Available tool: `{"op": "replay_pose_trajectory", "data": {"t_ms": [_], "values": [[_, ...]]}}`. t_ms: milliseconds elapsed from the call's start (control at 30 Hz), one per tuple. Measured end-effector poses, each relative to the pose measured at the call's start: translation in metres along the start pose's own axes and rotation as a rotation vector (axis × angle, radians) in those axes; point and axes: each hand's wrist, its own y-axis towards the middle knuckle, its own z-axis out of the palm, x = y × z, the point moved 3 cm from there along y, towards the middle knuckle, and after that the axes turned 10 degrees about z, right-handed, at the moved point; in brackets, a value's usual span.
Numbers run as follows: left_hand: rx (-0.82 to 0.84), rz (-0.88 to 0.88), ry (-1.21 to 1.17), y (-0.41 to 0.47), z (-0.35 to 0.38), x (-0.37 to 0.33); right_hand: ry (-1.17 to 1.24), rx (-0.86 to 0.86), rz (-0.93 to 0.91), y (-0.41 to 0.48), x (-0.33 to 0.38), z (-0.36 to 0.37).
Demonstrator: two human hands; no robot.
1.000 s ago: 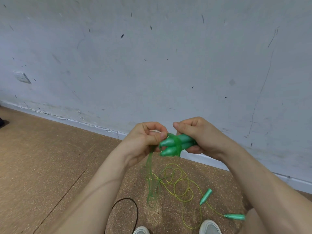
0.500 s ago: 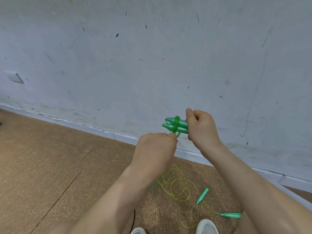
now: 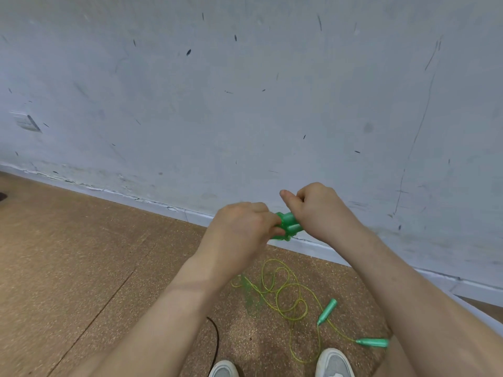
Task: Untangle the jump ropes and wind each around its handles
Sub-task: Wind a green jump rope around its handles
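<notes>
Gripping the paired green handles (image 3: 290, 225) of the first jump rope in the right hand (image 3: 318, 210), fingers curled round them, up in front of the wall (image 3: 245, 104). Banding them together already with several turns of green cord (image 3: 285, 221). Closing the left hand (image 3: 242, 227) against the handles' pointed ends, curled and apparently pinching that cord, though hiding the pinch itself. Trailing a blurred green tail (image 3: 250, 292) below the left wrist toward the floor (image 3: 81, 254), so judging this winding well along but unfinished. Leaving the second jump rope (image 3: 283, 292) on the floor near the shoes (image 3: 334, 363), its yellow-green cord lying in loose loops, seemingly free of the first, one handle (image 3: 328, 311) just beside the loops and the other handle (image 3: 374, 342) farther right. Needing, by that look, a full winding of its own
</notes>
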Motion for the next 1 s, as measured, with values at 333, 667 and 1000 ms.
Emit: {"op": "replay_pose_trajectory", "data": {"t_ms": [333, 667, 1000], "values": [[-0.008, -0.255, -0.354, -0.009, -0.008, 0.02, 0.171, 0.247, -0.104, -0.007, 0.002, 0.001], [-0.023, -0.199, -0.37, -0.011, -0.019, 0.025, 0.204, 0.345, -0.095, -0.014, 0.01, -0.001], [-0.098, -0.424, -0.599, -0.012, -0.025, 0.029, 0.211, 0.408, -0.15, -0.022, 0.021, 0.003]]}}
